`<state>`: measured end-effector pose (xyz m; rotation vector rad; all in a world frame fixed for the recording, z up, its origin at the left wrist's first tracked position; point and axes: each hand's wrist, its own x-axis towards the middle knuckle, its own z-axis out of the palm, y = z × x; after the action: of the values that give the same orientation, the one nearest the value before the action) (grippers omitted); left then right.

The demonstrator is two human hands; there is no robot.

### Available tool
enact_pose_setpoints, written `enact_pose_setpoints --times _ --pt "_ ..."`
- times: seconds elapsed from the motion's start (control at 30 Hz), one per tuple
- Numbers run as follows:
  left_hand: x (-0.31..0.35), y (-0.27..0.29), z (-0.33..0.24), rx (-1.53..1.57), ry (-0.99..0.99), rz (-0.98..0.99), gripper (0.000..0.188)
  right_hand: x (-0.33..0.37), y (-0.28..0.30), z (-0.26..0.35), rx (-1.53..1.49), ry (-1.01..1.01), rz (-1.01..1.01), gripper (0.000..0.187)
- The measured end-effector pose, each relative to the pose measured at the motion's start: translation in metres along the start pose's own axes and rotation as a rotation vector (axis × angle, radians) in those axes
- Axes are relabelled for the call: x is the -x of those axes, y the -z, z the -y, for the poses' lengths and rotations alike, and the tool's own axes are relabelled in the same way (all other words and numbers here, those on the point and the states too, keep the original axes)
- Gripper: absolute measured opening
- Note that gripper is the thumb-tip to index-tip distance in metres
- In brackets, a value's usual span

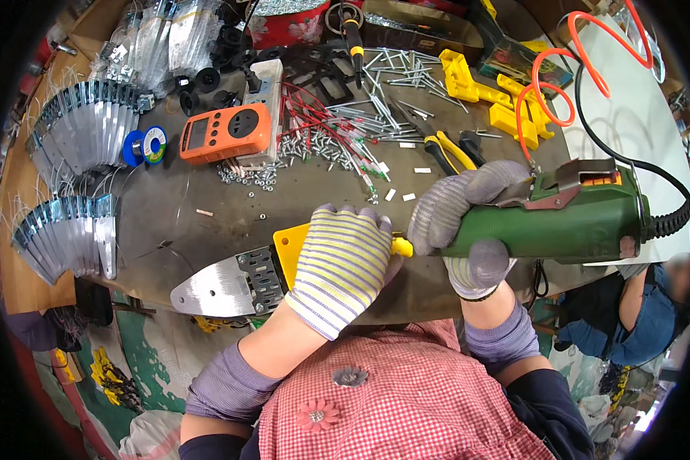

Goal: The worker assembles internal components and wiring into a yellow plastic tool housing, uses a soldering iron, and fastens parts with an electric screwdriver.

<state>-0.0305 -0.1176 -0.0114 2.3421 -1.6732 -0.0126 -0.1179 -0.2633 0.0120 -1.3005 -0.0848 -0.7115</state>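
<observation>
My left hand [343,264], in a striped knit glove, is closed around a yellow plastic handle [289,249]. From its left end extend a black slotted bracket [259,276] and a flat, pointed metal plate [211,291]. In my right hand [468,211], also gloved, is a green power screwdriver [560,222] lying level, its front end toward the handle. The driver's tip and its contact with the handle are hidden by my gloves. Just beyond my right hand rest yellow-handled pliers [445,149].
Loose screws [314,149] and long bolts [406,69] lie beyond my hands. Further off are an orange meter [226,132], a solder spool [153,146], yellow plastic parts [468,84] and fanned metal plates [84,119]. An orange coiled hose [540,92] and a black cable [671,222] run at the right.
</observation>
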Motion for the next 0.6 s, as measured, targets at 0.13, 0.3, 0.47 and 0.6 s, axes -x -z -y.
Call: enact_pose_setpoints --times 0.13,0.3,0.47,0.6 --pt "0.001 0.005 0.0 -0.039 -0.013 0.026 0.042 0.001 0.019 -0.019 0.525 0.291 0.113 0.069" --pt "0.0 0.001 0.001 0.039 0.0 0.047 0.04 0.011 0.024 -0.01 0.404 0.262 0.065 0.085" --pt "0.002 -0.002 0.004 0.052 -0.023 -0.039 0.038 0.026 0.015 -0.011 0.197 0.066 -0.107 0.084" --pt "-0.004 0.005 0.001 0.053 -0.016 0.069 0.036 0.02 0.004 -0.002 0.078 -0.034 -0.114 0.07"
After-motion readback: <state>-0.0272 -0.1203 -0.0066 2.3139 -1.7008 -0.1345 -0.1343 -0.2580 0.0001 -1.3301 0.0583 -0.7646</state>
